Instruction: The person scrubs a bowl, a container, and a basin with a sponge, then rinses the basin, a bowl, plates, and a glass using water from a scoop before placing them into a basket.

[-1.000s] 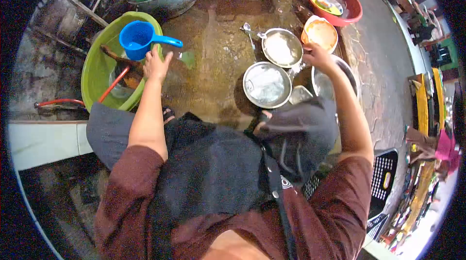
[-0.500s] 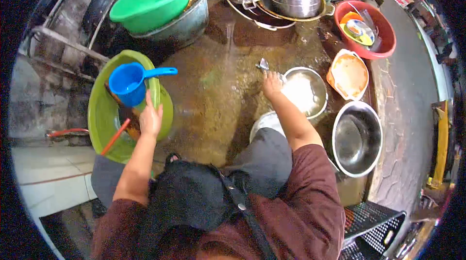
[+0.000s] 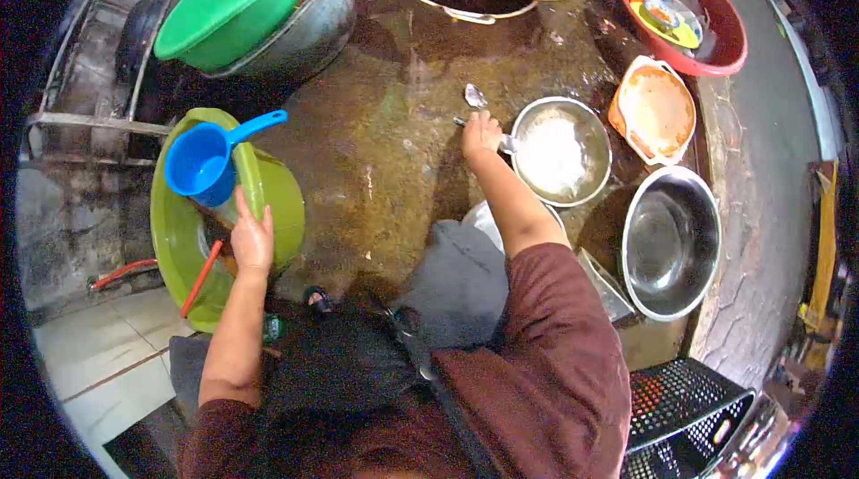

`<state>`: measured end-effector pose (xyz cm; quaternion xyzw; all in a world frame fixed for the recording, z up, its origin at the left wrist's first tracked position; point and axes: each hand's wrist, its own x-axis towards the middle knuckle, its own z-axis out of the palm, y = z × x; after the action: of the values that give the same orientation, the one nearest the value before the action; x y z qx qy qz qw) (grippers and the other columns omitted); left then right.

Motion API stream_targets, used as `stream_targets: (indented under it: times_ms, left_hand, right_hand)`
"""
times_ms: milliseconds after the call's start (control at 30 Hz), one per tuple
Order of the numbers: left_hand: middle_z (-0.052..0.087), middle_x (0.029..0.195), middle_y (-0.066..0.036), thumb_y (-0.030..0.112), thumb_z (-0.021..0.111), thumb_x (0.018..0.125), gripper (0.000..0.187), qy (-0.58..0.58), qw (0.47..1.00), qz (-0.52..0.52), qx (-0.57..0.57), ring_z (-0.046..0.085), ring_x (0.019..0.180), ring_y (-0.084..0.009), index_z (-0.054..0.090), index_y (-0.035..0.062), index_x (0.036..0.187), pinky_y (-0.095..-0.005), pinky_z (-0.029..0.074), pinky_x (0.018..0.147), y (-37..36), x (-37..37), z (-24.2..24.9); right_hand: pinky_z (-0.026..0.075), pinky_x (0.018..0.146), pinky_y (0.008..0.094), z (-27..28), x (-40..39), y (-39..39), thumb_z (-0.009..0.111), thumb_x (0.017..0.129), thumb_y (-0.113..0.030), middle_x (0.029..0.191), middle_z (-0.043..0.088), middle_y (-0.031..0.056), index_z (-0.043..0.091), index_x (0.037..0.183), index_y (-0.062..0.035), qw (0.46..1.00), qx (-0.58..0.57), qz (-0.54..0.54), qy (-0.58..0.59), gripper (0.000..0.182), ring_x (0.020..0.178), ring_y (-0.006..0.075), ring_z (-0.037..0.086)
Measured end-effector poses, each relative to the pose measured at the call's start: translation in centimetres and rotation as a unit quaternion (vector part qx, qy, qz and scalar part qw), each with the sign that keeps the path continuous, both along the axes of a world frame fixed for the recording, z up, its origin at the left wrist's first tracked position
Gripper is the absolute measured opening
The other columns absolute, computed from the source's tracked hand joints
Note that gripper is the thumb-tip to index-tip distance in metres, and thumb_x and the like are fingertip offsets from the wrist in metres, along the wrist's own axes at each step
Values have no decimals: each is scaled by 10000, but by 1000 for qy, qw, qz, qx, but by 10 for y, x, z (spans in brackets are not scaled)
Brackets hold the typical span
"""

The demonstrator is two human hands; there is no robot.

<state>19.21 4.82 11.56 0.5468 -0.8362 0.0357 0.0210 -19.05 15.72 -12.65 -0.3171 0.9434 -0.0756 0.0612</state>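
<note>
My left hand (image 3: pixel 253 233) is closed on the rim of a tilted olive-green basin (image 3: pixel 279 202). A blue dipper (image 3: pixel 199 161) hangs at that rim, its handle pointing right, and a red hose end (image 3: pixel 201 279) lies over the basin's near side. On the wet floor, my right hand (image 3: pixel 482 135) is closed round the handle of a steel pan (image 3: pixel 562 152), whose inside shines brightly. A small shiny metal piece (image 3: pixel 475 96) lies just beyond my fingers.
Right of the pan are an orange-stained container (image 3: pixel 656 112), a steel basin (image 3: pixel 671 242) and a red tub (image 3: pixel 725 27) with dishes. A bright green basin (image 3: pixel 237 9) sits in a grey tub at the upper left. A black crate (image 3: pixel 684 412) stands lower right.
The view has shifted. My right hand has moved left from beside the pan's rim and the handle now shows at its fingers. My left hand still holds the olive-green basin, which leans with the dipper.
</note>
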Motion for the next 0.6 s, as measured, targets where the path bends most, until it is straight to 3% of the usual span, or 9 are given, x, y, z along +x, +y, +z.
stream_targets:
  times_ms: [167,233,267,300,367,433,533,600]
  left_hand:
    - [564,667,-254,241,525,830,665,-7,999,-27,-23,550,625,-414,159,36,1346,-484,429,574,1,-1,0]
    - [568,675,-252,248,520,832,667,-27,1000,2,-8,551,627,-415,155,33,1347,-487,428,579,2,-5,3]
    - [568,675,-252,248,520,832,667,-28,1000,-5,-10,551,627,-415,155,33,1347,-487,428,579,2,-4,2]
    - [570,673,-249,251,516,833,664,-18,1000,-15,-16,551,620,-413,158,27,1345,-485,429,576,0,-1,-2]
    - [572,671,-247,254,513,833,661,-5,999,-30,-22,552,613,-412,161,22,1342,-483,431,573,-2,0,-3]
    - [573,671,-248,254,508,835,656,-39,999,-8,-24,552,613,-412,164,15,1339,-479,435,572,0,-2,-2]
    - [575,681,-255,251,506,837,655,-16,999,-23,-25,556,622,-410,159,19,1341,-476,439,573,-2,0,-4]
    - [577,693,-256,249,505,838,649,-6,999,-32,-27,556,630,-415,163,18,1339,-477,439,578,-2,1,-4]
  right_hand:
    - [469,735,360,-6,-17,-4,422,837,-169,1006,537,89,590,926,-94,994,-23,-66,87,205,917,258,530]
    - [472,736,361,-7,-26,-3,422,831,-155,981,565,113,589,917,-81,998,-7,-64,-9,202,933,265,536]
    - [469,737,371,-17,-27,-10,402,842,-159,924,597,127,592,913,-67,990,-65,-108,-60,223,910,271,559]
    - [463,736,392,-22,-23,-6,374,862,-184,897,614,133,593,908,-57,997,-46,-57,-32,257,852,267,585]
    - [472,719,386,-11,-14,-8,351,882,-187,942,617,129,593,936,-51,995,-10,-69,-74,282,859,266,598]
    - [487,771,375,2,-13,-10,372,881,-192,1081,579,149,564,1044,-56,969,32,-67,-234,286,947,261,591]
    - [490,776,384,22,-11,-1,404,859,-218,1072,576,145,556,1049,-63,976,5,-12,-217,288,952,265,589]
    - [466,801,427,52,-25,13,366,830,-112,1089,558,168,556,1003,-42,981,-66,-49,-176,266,939,326,579]
